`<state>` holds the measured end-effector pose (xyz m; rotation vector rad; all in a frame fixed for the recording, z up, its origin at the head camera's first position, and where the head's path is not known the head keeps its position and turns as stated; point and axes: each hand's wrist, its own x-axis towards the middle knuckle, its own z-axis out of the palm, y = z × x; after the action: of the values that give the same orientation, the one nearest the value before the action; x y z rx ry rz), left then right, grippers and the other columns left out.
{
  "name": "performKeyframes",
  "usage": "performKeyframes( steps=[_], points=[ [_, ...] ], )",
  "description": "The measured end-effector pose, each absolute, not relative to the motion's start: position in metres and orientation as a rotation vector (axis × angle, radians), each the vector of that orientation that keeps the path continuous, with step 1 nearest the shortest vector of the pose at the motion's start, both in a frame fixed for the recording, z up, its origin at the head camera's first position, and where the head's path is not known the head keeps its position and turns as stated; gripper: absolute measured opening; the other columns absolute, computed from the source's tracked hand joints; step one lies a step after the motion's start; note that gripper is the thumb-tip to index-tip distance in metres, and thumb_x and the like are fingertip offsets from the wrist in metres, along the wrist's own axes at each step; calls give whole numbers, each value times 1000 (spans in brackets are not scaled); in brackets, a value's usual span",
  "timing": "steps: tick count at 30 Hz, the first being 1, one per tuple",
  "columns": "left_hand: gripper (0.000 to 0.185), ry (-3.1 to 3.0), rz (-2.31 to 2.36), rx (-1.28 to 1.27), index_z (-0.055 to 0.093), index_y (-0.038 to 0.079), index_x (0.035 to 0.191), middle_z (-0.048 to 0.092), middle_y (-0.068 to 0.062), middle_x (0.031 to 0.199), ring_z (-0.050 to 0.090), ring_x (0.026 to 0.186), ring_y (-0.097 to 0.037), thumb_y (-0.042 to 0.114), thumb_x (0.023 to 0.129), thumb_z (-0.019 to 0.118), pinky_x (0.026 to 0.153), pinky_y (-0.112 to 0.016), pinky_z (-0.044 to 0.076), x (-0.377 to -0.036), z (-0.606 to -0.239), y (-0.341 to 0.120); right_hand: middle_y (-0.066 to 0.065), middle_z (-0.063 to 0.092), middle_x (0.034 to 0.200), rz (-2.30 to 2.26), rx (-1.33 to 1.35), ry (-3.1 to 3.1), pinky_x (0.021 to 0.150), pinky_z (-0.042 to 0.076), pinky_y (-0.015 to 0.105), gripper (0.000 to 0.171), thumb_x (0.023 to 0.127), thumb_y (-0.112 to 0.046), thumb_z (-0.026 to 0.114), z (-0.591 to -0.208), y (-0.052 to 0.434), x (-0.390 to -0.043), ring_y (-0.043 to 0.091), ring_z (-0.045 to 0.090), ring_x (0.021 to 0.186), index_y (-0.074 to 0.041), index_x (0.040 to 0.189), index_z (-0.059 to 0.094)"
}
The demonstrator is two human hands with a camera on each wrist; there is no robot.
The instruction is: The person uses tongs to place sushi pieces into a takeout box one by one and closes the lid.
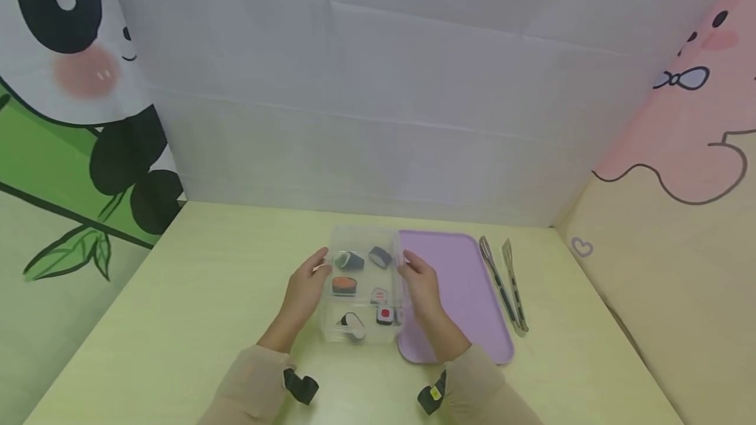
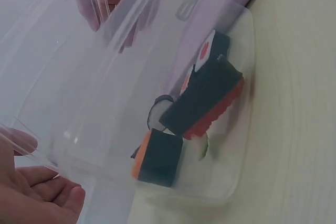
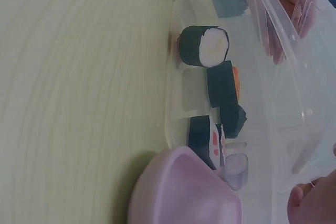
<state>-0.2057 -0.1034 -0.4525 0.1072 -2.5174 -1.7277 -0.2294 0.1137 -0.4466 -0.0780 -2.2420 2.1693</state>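
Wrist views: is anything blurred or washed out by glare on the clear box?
Left wrist: the clear box wall shows pale sheen, and the toy sushi behind it looks soft. Right wrist: the sushi roll is fairly sharp, the purple tray blurred. Head: even light, small pieces indistinct.

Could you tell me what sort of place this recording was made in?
It looks like a staged tabletop play corner, not a real kitchen: cartoon panda backdrops, a pale table, and both hands holding a clear box of toy sushi beside a purple tray and tongs.
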Motion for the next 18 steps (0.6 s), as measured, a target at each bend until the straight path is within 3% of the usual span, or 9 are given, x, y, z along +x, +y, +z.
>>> performKeyframes(
  steps=[5,8,18],
  points=[
    [51,-2541,-1716,92,35,10,152,38,-19,150,32,137,-42,26,104,40,108,-59,27,-205,-463,-108,24,40,146,2111,-65,-2264,112,26,50,51,93,-7,54,-455,109,-232,40,32,137,7,141,45],
    [51,-2532,-1745,54,32,10,153,34,-15,153,27,140,-37,26,105,38,112,-54,23,-201,-469,-109,22,39,148,2077,-43,-2280,114,18,52,52,93,-9,53,-462,109,-226,39,26,140,5,143,43],
    [51,-2563,-1696,-69,26,7,154,26,-12,157,23,142,-34,20,107,37,114,-49,19,-194,-477,-110,22,39,148,2022,14,-2277,113,18,53,52,93,-4,53,-471,110,-213,40,27,139,6,143,41]
  ],
)
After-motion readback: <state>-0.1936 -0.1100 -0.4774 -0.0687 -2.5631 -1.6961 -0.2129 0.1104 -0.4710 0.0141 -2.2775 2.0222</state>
